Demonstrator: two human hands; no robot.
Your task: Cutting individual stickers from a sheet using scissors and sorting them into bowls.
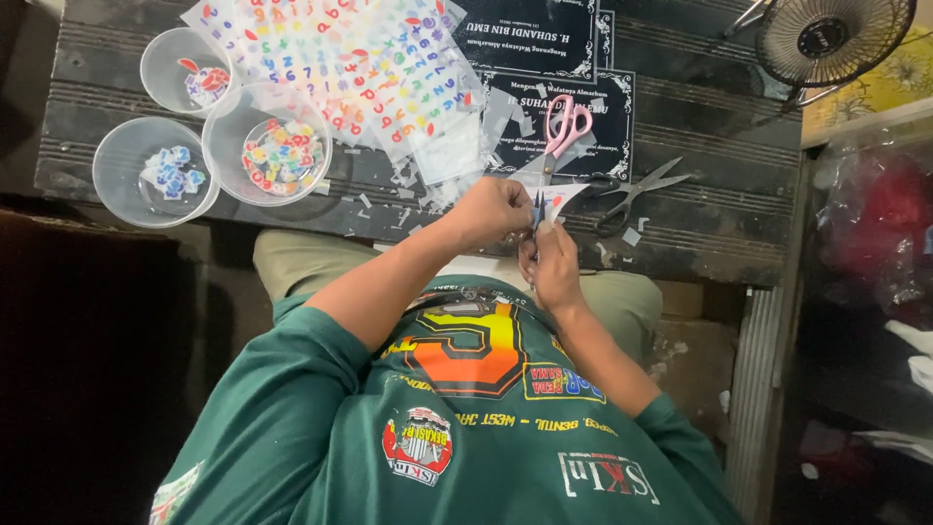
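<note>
My left hand [491, 209] and my right hand [554, 267] meet at the near edge of a dark slatted table [719, 233]. Between their fingertips they pinch a small white cut piece of sticker sheet [562, 197] with coloured marks on it. Pink-handled scissors [564, 126] lie just beyond the hands, blades pointing toward them. Grey metal scissors [637, 190] lie to the right of the piece. Neither hand touches the scissors.
Clear sheets of coloured letter and number stickers [360, 68] are spread at the back. Three clear plastic bowls [155, 170] [185, 68] [267, 141] with cut stickers stand on the left. Black plaques [583, 117] lie under the scissors. A small fan [831, 39] stands top right. Paper scraps litter the table.
</note>
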